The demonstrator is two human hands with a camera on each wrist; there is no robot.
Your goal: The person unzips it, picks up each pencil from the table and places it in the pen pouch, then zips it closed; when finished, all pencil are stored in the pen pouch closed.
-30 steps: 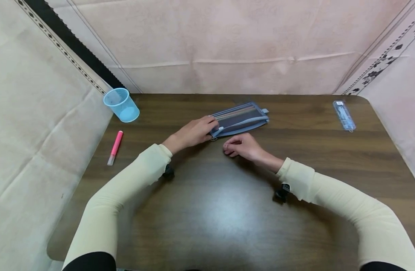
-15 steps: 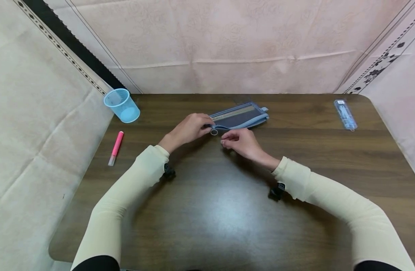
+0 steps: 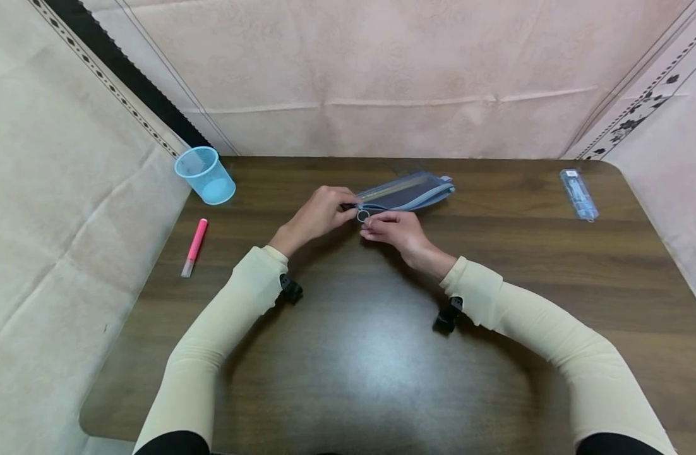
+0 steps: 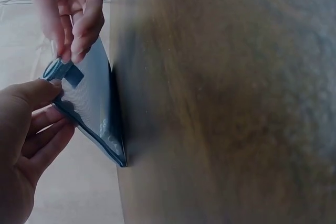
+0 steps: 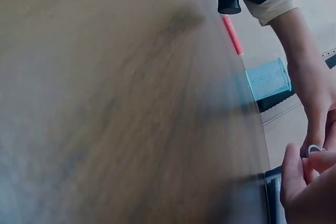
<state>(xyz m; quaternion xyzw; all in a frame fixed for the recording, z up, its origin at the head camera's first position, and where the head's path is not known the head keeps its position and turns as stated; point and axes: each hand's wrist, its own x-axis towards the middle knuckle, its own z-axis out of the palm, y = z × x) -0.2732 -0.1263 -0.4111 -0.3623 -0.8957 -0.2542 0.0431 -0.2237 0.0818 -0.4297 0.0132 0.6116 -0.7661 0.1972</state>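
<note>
A blue zippered pencil pouch (image 3: 417, 191) with see-through mesh lies near the back middle of the table, its left end lifted a little. My left hand (image 3: 319, 215) pinches that left end between thumb and fingers. From the right, my right hand (image 3: 402, 235) has its fingertips at a small metal ring (image 3: 363, 216) on the same end and pinches it. In the left wrist view, both hands meet at the upper corner of the pouch (image 4: 92, 100). Fingers partly cover the ring in the right wrist view.
A light blue mesh cup (image 3: 207, 178) stands at the table's back left corner. Before it lies a pink marker (image 3: 195, 246) with a pale end. A small blue clear packet (image 3: 578, 194) lies at the far right. Cloth hangs behind the brown table (image 3: 348, 354).
My right hand has moved left and slightly up to the ring at the pouch's end. My left hand has raised that end slightly, and the pouch's near edge has swung back.
</note>
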